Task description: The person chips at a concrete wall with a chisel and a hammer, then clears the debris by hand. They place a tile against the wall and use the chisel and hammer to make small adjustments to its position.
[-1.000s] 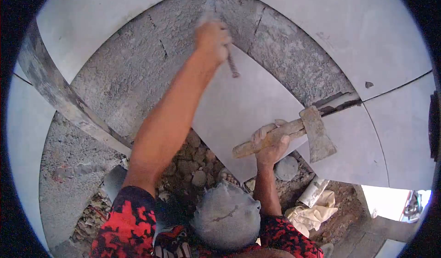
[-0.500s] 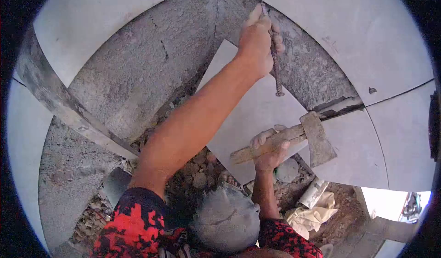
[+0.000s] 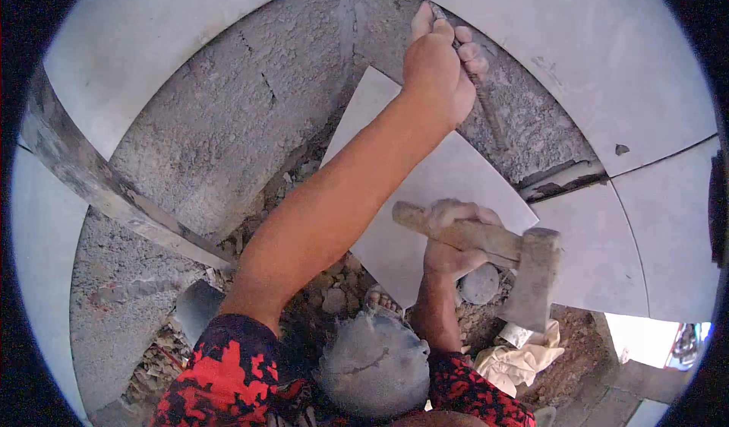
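My left hand (image 3: 444,70) is stretched up to the rough strip of bare mortar (image 3: 524,119) under the upper pale tiles. Its fingers are wrapped round a rusty metal rod (image 3: 492,119), whose upper tip is at the tile edge and whose lower end sticks out below my palm. Lower down, my right hand (image 3: 456,237) grips the wooden handle of a hatchet (image 3: 535,267). The hatchet's worn metal head points to the right, apart from the rod. Behind both hands a loose pale tile (image 3: 387,214) leans at an angle.
A long grey straight bar (image 3: 114,176) slants along the left. Rubble (image 3: 330,294) lies between the walls, with a round grey object (image 3: 480,284) and a cream cloth (image 3: 516,362) at lower right. A dusty grey cap-like shape (image 3: 372,366) fills the bottom middle.
The hatchet has swung round, its head now lower and turned downward. My left hand and the rod have shifted slightly right, and the rod's lower end has tilted further right.
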A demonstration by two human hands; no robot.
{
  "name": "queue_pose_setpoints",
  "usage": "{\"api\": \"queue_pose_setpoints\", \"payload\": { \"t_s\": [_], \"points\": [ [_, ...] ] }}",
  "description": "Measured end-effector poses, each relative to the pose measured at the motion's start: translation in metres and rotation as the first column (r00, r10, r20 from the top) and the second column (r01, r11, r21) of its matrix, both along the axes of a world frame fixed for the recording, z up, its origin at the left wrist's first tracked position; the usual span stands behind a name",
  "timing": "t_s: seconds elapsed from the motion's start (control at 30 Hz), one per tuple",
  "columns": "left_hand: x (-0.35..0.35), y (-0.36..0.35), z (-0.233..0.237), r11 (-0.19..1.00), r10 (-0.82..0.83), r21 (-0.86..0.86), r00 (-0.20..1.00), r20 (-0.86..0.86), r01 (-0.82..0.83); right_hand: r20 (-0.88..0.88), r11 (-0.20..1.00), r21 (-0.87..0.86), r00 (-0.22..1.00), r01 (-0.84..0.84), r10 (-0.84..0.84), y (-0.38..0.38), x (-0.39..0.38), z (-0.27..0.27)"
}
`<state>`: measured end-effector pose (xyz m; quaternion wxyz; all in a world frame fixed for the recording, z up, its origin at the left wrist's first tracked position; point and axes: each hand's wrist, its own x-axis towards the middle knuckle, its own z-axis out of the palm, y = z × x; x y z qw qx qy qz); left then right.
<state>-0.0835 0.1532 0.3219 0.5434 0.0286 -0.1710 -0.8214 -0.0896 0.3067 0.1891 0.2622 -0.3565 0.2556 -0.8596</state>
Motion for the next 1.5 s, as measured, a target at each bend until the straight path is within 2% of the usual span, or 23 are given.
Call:
{"api": "queue_pose_setpoints", "payload": {
  "t_s": [0.13,0.17,0.2,0.27,0.3,0.33,0.37,0.4,0.47,0.5,0.53,0.57,0.6,0.63,0.7,0.73,0.8,0.83,0.9,0.97,1.07,1.13,1.5],
  "points": [
    [0.004,0.000,0.000,0.998,-0.042,-0.038,0.999,0.023,0.043,-0.041,0.972,0.233,0.999,-0.007,0.017,-0.011,0.002,-0.002],
    [0.006,-0.002,0.002,0.998,-0.039,-0.043,0.999,0.023,0.040,-0.016,0.930,0.364,0.999,0.047,-0.044,-0.004,0.004,0.001],
    [0.007,-0.003,0.004,0.999,-0.036,-0.015,0.999,0.035,0.037,-0.014,0.931,0.362,0.999,0.045,-0.042,-0.002,0.002,-0.002],
    [0.010,0.000,0.006,0.999,-0.036,0.030,0.998,0.051,0.035,-0.322,0.996,-0.044,0.945,-0.081,0.063,0.005,-0.007,-0.010],
    [0.010,0.001,0.007,0.998,-0.042,0.044,0.998,0.049,0.039,-0.085,0.964,-0.213,0.980,0.160,-0.181,0.000,0.012,-0.011],
    [0.010,0.002,0.008,0.997,-0.049,0.062,0.998,0.046,0.046,-0.086,0.964,-0.210,0.979,0.161,-0.182,-0.001,0.011,-0.010],
    [0.009,0.002,0.007,0.997,-0.052,0.060,0.998,0.042,0.050,-0.280,0.962,0.116,0.938,0.246,-0.206,-0.004,0.007,-0.009],
    [0.008,-0.002,0.004,0.997,-0.051,0.052,0.998,0.025,0.050,-0.459,0.839,0.403,0.874,0.366,-0.160,-0.007,0.004,-0.010],
    [0.009,-0.008,0.005,0.998,-0.046,0.032,0.999,0.012,0.045,-0.403,0.874,0.392,0.908,0.288,-0.118,-0.005,-0.005,-0.038],
    [0.010,-0.009,0.006,0.997,-0.053,0.048,0.999,0.011,0.052,-0.431,0.980,0.157,0.901,0.123,-0.044,-0.003,-0.007,-0.035],
    [0.011,-0.006,0.003,0.995,-0.062,0.078,0.998,0.010,0.062,-0.473,0.996,-0.070,0.880,-0.064,0.023,0.003,-0.007,-0.029],
    [0.010,-0.007,0.006,0.995,-0.062,0.072,0.998,0.005,0.062,-0.275,0.956,-0.287,0.951,0.062,-0.144,-0.005,0.018,0.014],
    [0.011,-0.006,0.005,0.996,-0.056,0.070,0.998,0.018,0.055,-0.278,0.957,-0.284,0.950,0.059,-0.141,-0.008,0.017,0.011],
    [0.012,-0.005,0.005,0.996,-0.049,0.069,0.998,0.031,0.047,-0.300,0.991,-0.063,0.945,0.115,-0.129,-0.010,0.015,0.003],
    [0.010,-0.003,0.004,0.995,-0.020,0.096,0.999,0.043,0.016,-0.335,0.902,0.367,0.937,0.227,-0.100,-0.011,0.010,-0.009],
    [0.011,-0.003,0.004,0.993,0.010,0.118,0.998,0.064,-0.018,-0.335,0.902,0.369,0.937,0.226,-0.098,-0.005,0.009,-0.010],
    [0.013,-0.022,-0.003,0.986,-0.013,0.169,0.999,0.053,0.004,-0.320,0.812,0.547,0.947,0.203,-0.021,0.009,0.008,-0.012],
    [0.015,-0.024,-0.014,0.968,-0.045,0.249,0.998,0.041,0.033,-0.317,0.800,0.565,0.948,0.202,-0.016,0.023,0.011,-0.014],
    [0.026,-0.034,-0.025,0.943,0.024,0.328,0.997,0.070,-0.046,-0.148,0.945,0.326,0.988,0.000,0.051,0.031,0.012,-0.012],
    [0.035,-0.038,-0.035,0.903,0.100,0.407,0.989,0.112,-0.138,-0.104,0.935,0.354,0.992,-0.025,0.066,0.038,0.014,-0.003],
    [0.040,-0.028,-0.035,0.955,0.113,0.237,0.957,0.267,-0.179,-0.034,0.906,0.418,0.996,-0.058,0.080,0.037,0.012,-0.001],
    [0.040,-0.009,-0.011,0.993,0.117,-0.067,0.935,0.336,-0.100,-0.007,0.887,0.456,0.996,-0.073,0.086,0.035,0.012,-0.004],
    [0.030,-0.010,-0.011,0.994,-0.081,-0.053,0.979,0.186,0.092,-0.147,0.895,0.446,0.986,-0.002,0.076,0.030,0.012,-0.026]
  ]
}}
